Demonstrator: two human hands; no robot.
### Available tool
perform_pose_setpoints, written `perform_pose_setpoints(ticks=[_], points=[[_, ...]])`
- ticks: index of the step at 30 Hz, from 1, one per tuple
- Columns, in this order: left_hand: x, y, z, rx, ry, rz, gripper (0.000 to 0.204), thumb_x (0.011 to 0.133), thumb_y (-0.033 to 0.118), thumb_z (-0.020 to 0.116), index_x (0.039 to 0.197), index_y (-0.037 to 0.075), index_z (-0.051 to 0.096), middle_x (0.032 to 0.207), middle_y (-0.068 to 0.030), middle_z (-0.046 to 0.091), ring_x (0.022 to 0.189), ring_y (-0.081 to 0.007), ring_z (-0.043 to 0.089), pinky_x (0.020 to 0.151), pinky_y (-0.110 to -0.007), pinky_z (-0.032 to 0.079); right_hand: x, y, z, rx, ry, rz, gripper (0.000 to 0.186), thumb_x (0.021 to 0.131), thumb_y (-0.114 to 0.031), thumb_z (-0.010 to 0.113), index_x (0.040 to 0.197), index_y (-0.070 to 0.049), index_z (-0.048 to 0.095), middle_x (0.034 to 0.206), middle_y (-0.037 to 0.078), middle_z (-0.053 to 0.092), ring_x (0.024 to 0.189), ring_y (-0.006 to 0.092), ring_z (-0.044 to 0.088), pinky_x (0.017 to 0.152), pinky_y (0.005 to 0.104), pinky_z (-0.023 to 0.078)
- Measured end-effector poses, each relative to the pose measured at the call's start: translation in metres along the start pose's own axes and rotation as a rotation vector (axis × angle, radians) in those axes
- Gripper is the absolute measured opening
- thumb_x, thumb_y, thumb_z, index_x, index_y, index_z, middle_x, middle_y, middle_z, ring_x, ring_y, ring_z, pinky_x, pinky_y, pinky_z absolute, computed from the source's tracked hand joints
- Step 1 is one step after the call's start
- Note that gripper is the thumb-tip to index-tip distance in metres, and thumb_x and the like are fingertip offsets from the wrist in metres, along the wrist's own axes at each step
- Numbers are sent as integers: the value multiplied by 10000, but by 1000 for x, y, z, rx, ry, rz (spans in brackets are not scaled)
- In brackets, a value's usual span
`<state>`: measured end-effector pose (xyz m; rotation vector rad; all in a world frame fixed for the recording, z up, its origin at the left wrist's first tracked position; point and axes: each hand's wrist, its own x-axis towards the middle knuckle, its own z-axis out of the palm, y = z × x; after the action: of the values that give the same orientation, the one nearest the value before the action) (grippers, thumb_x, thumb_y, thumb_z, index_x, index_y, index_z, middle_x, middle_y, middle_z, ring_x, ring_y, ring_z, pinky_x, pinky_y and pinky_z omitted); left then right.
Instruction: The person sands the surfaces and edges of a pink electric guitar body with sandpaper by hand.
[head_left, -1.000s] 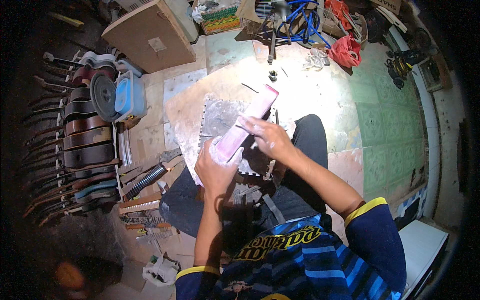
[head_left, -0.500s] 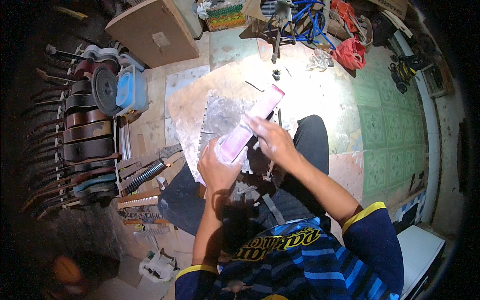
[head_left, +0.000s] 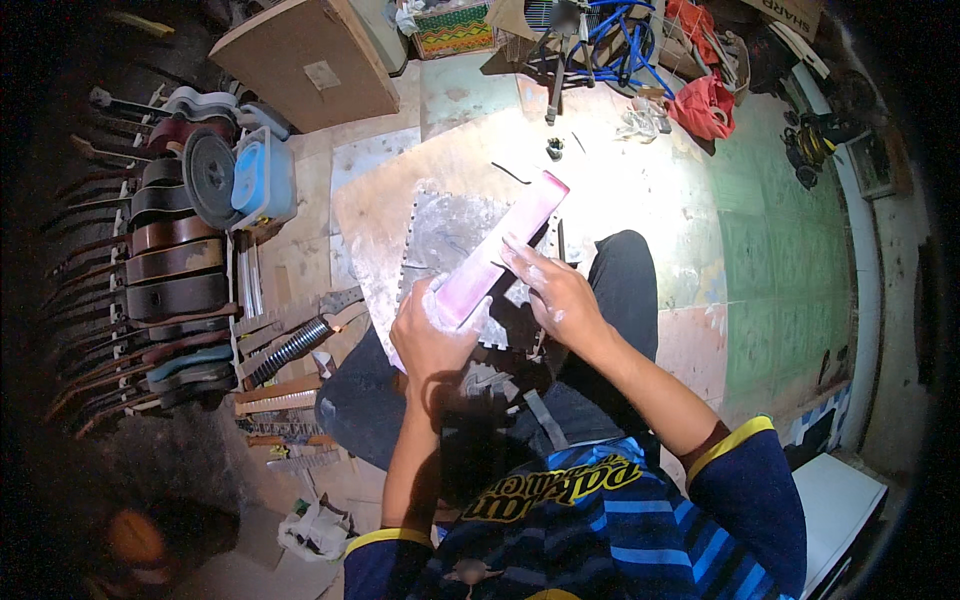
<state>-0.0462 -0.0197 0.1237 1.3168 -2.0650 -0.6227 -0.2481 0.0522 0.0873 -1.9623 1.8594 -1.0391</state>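
A long, flat pink-and-white bar [head_left: 510, 228], coated with pale dust, slants up and to the right over my lap. My left hand [head_left: 434, 330] is wrapped round its near end, with white powder on the fingers. Along the bar's right edge, about midway, lies my right hand [head_left: 550, 292]. Its dusty fingers are stretched out and touch the bar; I see nothing held in them. Beneath is a grey dusty mat [head_left: 432, 232] with a notched edge, on a tan board [head_left: 365, 205]. The underside of the bar is hidden.
Several guitars [head_left: 175, 262] stand in a row at the left, beside a clear bin [head_left: 278, 185] with a blue container. Handsaws [head_left: 285, 395] and a coiled-grip tool [head_left: 290, 352] lie by my left knee. Blue cables [head_left: 628, 50] and a red bag [head_left: 703, 108] are at the far right.
My right hand has shifted slightly down and right along the bar, and its fingers have straightened. My left hand still grips the near end; the bar has barely moved.
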Motion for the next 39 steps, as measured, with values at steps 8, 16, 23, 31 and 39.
perform_pose_setpoints(ticks=[8, 16, 23, 31, 39], points=[[-3, 1, -3, -6, -43, -39, 604, 669, 313, 977, 1106, 31, 671, 973, -184, 762, 902, -333, 760, 813, -416, 593, -3, -10, -5, -21, -41, 43, 743, 775, 72, 617, 1497, -75, 524, 1560, 128, 514, 912, 397, 629, 897, 448, 540], [0, 0, -4, -13, -41, -29, 590, 667, 318, 973, 1086, 37, 667, 971, -182, 758, 908, -356, 754, 814, -427, 589, -7, -17, -6, 113, -25, 66, 710, 782, 118, 566, 1466, -71, 565, 1518, 184, 550, 1228, 423, 632, 1026, 472, 538], [-4, 7, -5, -18, -56, -38, 567, 671, 292, 965, 1082, 40, 667, 985, -179, 752, 929, -371, 745, 825, -436, 583, 2, -8, 3, 11, -17, 49, 715, 779, 78, 623, 1475, -75, 561, 1514, 161, 560, 1136, 376, 662, 980, 439, 544], [-3, 4, -3, -26, -53, -42, 560, 672, 288, 961, 1088, 41, 679, 988, -176, 753, 933, -367, 746, 834, -434, 581, 8, -17, 1, 66, -45, 133, 714, 781, 123, 553, 1471, -61, 564, 1461, 237, 577, 1263, 434, 609, 1078, 471, 506], [-10, 4, 4, -9, 12, 54, 526, 674, 288, 929, 1069, 54, 670, 905, -192, 719, 864, -426, 704, 781, -496, 563, 11, -16, 7, 11, 45, 74, 684, 789, 118, 571, 1449, -58, 587, 1504, 170, 569, 1189, 416, 650, 1006, 424, 555]])
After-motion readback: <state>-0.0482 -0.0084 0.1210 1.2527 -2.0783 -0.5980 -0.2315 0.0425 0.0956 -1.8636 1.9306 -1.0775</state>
